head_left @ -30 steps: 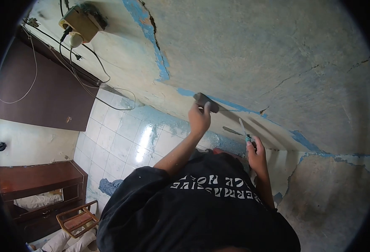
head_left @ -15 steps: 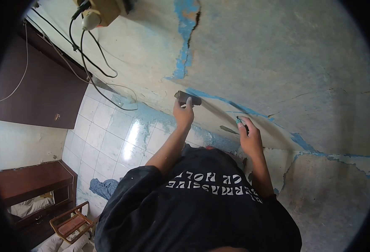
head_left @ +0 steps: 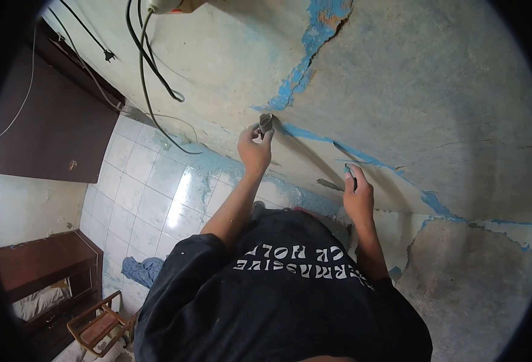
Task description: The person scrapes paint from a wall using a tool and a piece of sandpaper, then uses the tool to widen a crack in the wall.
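My left hand (head_left: 255, 151) is closed around a grey-brown curled piece (head_left: 266, 123) that looks like a folded sheet, perhaps sandpaper. It is up near the wall, just below the lower end of a blue strip of exposed paint. Farther right, my right hand (head_left: 358, 194) is closed on a small tool with a teal end (head_left: 347, 168), most of it hidden by my fingers. That hand is close to the pale band of wall under a long blue streak (head_left: 362, 156). What kind of tool it is I cannot make out.
The cracked, peeling wall (head_left: 411, 90) fills the upper right. Black cables (head_left: 148, 66) hang at the upper left. Below are a tiled floor (head_left: 157, 187), a blue-grey cloth (head_left: 142, 270), a wooden chair (head_left: 100, 326) and a brown cabinet (head_left: 42, 265).
My left hand has turned the grey-brown piece from lying sideways to end-on and raised it slightly. My right hand stays near the same stretch of wall. The view has shifted a little.
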Motion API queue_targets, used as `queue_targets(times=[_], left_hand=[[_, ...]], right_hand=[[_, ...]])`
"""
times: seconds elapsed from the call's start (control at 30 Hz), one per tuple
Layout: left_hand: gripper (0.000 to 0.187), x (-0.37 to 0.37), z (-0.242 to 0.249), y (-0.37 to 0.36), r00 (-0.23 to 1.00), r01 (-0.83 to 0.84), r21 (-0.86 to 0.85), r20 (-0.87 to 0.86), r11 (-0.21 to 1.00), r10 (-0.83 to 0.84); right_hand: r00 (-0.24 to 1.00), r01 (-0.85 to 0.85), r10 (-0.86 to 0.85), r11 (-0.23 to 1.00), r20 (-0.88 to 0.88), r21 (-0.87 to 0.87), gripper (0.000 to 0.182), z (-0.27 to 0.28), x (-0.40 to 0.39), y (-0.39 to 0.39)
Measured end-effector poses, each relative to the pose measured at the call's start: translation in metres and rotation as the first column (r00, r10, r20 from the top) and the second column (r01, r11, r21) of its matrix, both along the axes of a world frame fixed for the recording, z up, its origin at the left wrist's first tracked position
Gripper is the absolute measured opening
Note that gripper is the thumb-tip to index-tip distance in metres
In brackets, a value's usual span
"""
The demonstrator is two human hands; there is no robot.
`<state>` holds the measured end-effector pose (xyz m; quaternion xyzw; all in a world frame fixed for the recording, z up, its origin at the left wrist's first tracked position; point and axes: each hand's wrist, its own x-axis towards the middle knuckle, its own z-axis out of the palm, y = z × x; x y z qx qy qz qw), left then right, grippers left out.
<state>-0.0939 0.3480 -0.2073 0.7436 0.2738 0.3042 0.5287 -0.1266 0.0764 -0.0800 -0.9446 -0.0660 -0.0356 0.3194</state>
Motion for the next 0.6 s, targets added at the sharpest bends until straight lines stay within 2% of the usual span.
queue_targets(times=[0.07,0.2,0.27,0.33,0.4,0.43,0.53,0.6], left_hand=[[0.037,0.005,-0.004,0.005,1.0,0.01,0.033,0.005,0.999,-0.01],[0.04,0.005,0.0,0.007,0.999,0.026,0.04,-0.022,0.999,-0.025],[0.04,0.004,0.001,0.008,0.999,0.035,0.049,-0.019,0.998,-0.034],[0.04,0.005,0.001,0.011,0.999,0.038,0.059,-0.014,0.998,-0.037],[0.038,0.005,0.0,0.012,0.999,0.036,0.084,0.006,0.996,-0.037],[0.038,0.006,-0.001,0.011,0.999,0.035,0.078,0.006,0.996,-0.036],[0.036,0.005,-0.003,0.009,0.999,0.026,0.076,0.023,0.997,-0.027],[0.035,0.004,0.0,0.012,0.999,0.038,0.13,0.025,0.991,-0.042]], right_hand=[[0.99,0.047,-0.055,0.997,-0.132,-0.059,0.032,0.009,-0.001,0.009],[0.993,0.065,-0.069,0.997,-0.1,-0.045,0.032,0.003,-0.003,0.006],[1.0,-0.002,0.001,1.0,0.005,0.019,0.032,0.0,0.002,-0.005],[1.0,0.008,-0.008,1.0,-0.023,0.0,0.032,0.011,0.003,0.002],[0.981,0.084,-0.105,0.988,-0.166,-0.128,0.032,0.018,0.003,0.012],[0.98,0.083,-0.105,0.988,-0.166,-0.134,0.032,0.017,0.002,0.011],[0.992,0.052,-0.059,0.997,-0.115,-0.056,0.033,0.009,0.001,0.003],[1.0,-0.007,0.007,1.0,0.006,-0.019,0.031,0.009,0.003,0.001]])
